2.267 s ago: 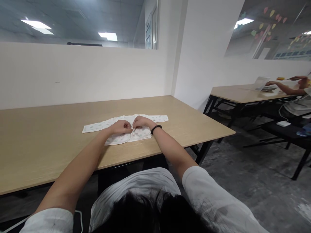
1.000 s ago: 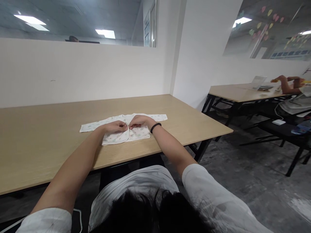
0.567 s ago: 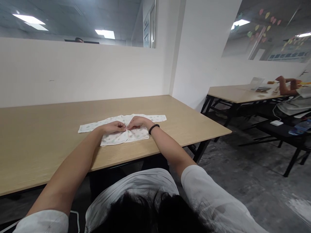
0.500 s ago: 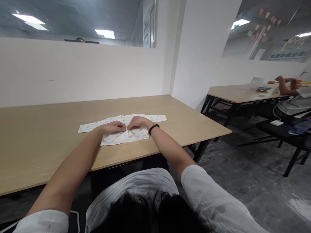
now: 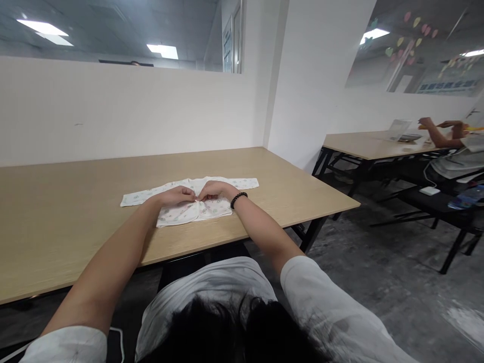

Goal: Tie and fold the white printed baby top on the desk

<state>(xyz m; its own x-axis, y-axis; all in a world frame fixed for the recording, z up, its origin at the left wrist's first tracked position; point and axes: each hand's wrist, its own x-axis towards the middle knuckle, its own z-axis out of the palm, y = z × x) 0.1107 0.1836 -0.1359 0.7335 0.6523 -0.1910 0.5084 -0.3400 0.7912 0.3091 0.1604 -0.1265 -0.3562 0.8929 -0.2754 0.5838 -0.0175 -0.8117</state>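
A small white long-sleeved baby shirt [image 5: 177, 215] with a scattered print lies spread on the wooden table [image 5: 94, 222], its sleeves stretched out to both sides. My left hand [image 5: 178, 195] pinches the cloth at the middle of the shirt's front, fingers closed. From the other side my right hand [image 5: 213, 189], with a black beaded bracelet on the wrist, grips the front edge close to the left fingertips. The cloth is gathered slightly between the two hands. What exactly lies between the fingertips is too small to make out.
A white wall [image 5: 132, 111] rises behind the table. To the right stands another table [image 5: 363, 143], where a person [image 5: 449, 141] sits with raised arms. A black chair [image 5: 442, 204] holds a white charger [image 5: 430, 191] and a plastic bottle [image 5: 467, 198].
Both hands stay at the shirt's middle, with only slight finger movement. The gathered cloth between them sits a little lower. The person at the other table has shifted their arms.
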